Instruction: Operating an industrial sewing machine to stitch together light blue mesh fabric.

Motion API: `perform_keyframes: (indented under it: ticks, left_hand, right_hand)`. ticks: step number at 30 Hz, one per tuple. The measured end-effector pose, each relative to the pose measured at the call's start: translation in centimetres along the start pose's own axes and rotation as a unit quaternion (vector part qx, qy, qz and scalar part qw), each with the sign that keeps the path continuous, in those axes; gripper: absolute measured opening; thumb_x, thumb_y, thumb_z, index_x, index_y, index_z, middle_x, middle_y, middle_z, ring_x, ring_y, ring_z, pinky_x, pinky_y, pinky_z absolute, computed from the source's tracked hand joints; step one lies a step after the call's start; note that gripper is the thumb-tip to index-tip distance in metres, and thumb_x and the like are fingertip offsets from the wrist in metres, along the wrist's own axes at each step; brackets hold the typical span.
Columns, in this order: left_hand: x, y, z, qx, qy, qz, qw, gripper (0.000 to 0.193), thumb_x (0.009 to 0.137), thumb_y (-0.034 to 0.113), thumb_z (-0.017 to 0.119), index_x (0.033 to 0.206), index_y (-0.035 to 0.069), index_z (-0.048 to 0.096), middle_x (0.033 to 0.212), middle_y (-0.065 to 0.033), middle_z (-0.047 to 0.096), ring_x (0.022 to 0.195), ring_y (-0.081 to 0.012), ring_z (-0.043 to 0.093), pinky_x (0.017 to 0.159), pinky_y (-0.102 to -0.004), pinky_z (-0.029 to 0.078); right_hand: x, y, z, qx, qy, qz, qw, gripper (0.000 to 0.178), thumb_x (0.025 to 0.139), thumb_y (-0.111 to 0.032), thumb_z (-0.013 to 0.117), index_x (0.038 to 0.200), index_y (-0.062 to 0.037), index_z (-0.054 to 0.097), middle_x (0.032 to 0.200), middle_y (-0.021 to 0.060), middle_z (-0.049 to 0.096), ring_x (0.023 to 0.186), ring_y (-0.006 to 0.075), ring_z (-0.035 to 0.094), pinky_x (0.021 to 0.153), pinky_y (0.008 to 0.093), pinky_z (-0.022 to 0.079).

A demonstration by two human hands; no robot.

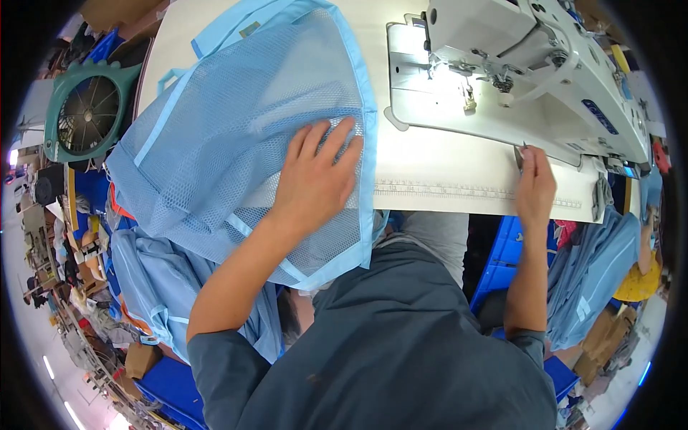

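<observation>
My left hand (322, 168) lies flat, fingers spread, on light blue mesh fabric (208, 122) edged with a smooth pale blue band. The piece is spread over the left part of the white table and hangs off its front edge. Over by the front right of the sewing machine (494, 43), my right hand (536, 190) pinches a small dark pointed metal tool (519, 156); its exact kind is mostly hidden by the fingers. The machine's lamp lights the needle area and its metal plate (408, 79), and no fabric lies under the presser foot (469, 100).
A printed ruler strip (459, 191) runs along the table's front edge. At far left stands a green-framed fan (88, 115). More blue mesh pieces (161, 279) hang below left, and blue fabric (598, 269) is heaped at right near a blue crate (502, 254).
</observation>
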State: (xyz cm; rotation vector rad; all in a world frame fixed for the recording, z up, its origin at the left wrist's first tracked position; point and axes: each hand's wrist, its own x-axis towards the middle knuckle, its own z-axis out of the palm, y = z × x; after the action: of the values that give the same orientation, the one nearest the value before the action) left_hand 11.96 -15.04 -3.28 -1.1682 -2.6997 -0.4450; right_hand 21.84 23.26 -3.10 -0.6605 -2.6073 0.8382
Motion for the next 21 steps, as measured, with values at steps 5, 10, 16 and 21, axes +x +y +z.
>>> perform_keyframes:
  ticks: [5,10,16,21]
  left_hand:
    - [2.4,0.5,-4.3,-0.017,-0.123,-0.03,0.992,0.05,0.084,0.01,0.073,0.133,0.001,0.066,0.144,-0.0183,0.061,0.132,-0.0369,0.057,0.118,-0.0487,0.042]
    - [10.9,-1.5,-8.0,0.007,-0.133,0.061,0.989,0.039,0.092,0.001,0.063,0.13,0.003,0.068,0.133,-0.0162,0.067,0.127,-0.0368,0.061,0.118,-0.043,0.044]
    - [13.9,-4.4,-7.2,-0.015,-0.294,0.24,0.925,0.037,0.088,-0.003,0.063,0.124,0.005,0.07,0.119,-0.0137,0.068,0.119,-0.0352,0.063,0.12,-0.0514,0.042]
    - [8.8,-1.0,-14.0,0.114,-0.09,0.295,0.944,0.025,0.081,0.008,0.071,0.106,0.006,0.072,0.103,-0.0085,0.067,0.107,-0.0301,0.066,0.107,-0.0483,0.048]
  right_hand:
    - [-3.1,-11.5,4.5,0.093,-0.219,-0.019,0.971,0.037,0.091,-0.027,0.085,0.115,-0.0019,0.07,0.073,0.0059,0.056,0.068,0.0153,0.05,0.064,0.032,0.047]
    - [-4.2,-15.4,9.5,0.122,-0.199,-0.163,0.959,0.032,0.093,-0.029,0.08,0.103,0.0002,0.069,0.087,0.0166,0.071,0.078,0.0346,0.07,0.071,0.0445,0.056]
    - [-5.8,-17.1,9.4,0.16,-0.241,-0.103,0.952,0.02,0.095,-0.018,0.071,0.106,-0.0039,0.063,0.094,0.0146,0.072,0.084,0.0374,0.072,0.073,0.048,0.056]
    - [-5.6,-16.2,6.0,0.221,-0.062,-0.236,0.944,0.02,0.085,-0.004,0.073,0.099,-0.0094,0.06,0.089,0.0069,0.065,0.078,0.0299,0.069,0.062,0.0422,0.054]
